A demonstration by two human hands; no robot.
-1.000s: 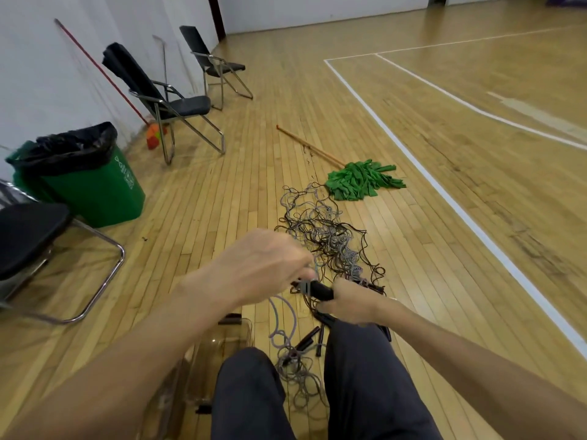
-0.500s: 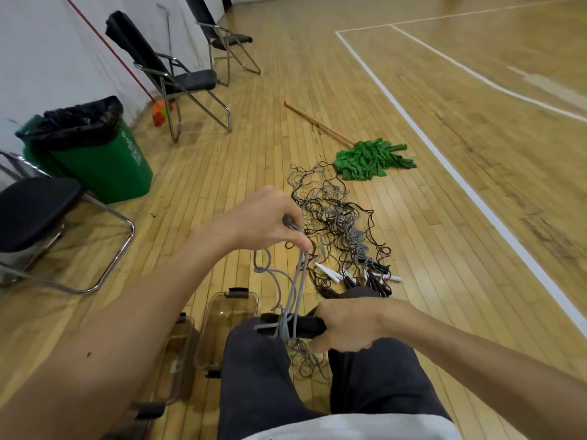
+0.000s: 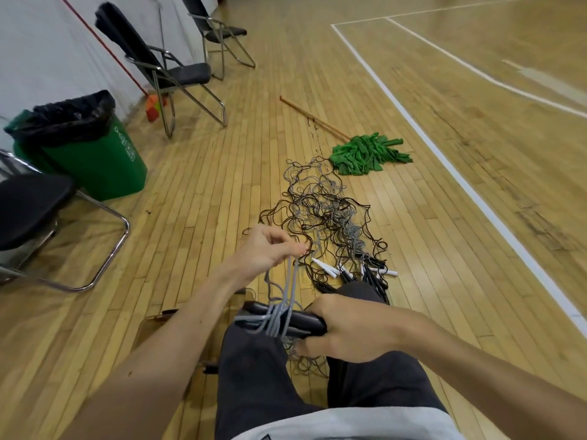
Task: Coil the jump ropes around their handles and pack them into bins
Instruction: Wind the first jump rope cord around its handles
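My right hand (image 3: 346, 328) grips a pair of black jump-rope handles (image 3: 298, 322) held crosswise over my lap. Several turns of grey rope (image 3: 279, 315) lie wrapped around them. My left hand (image 3: 266, 249) is raised above the handles and pinches the grey rope, which runs taut down to the coil. On the floor ahead lies a tangled pile of black and grey jump ropes (image 3: 324, 211), with their black and white handles (image 3: 359, 273) bunched near my right knee. A clear plastic bin (image 3: 165, 322) sits on the floor to the left of my legs, largely hidden by my left arm.
A green mop (image 3: 368, 152) with a wooden stick lies beyond the ropes. A green trash bin (image 3: 92, 150) with a black liner stands at the left by the wall. Folding chairs stand at the left edge (image 3: 35, 211) and further back (image 3: 171, 71).
My right hand has brought the handles down onto my lap. My left hand has lifted and laid more grey rope around them. The view has tilted downward.
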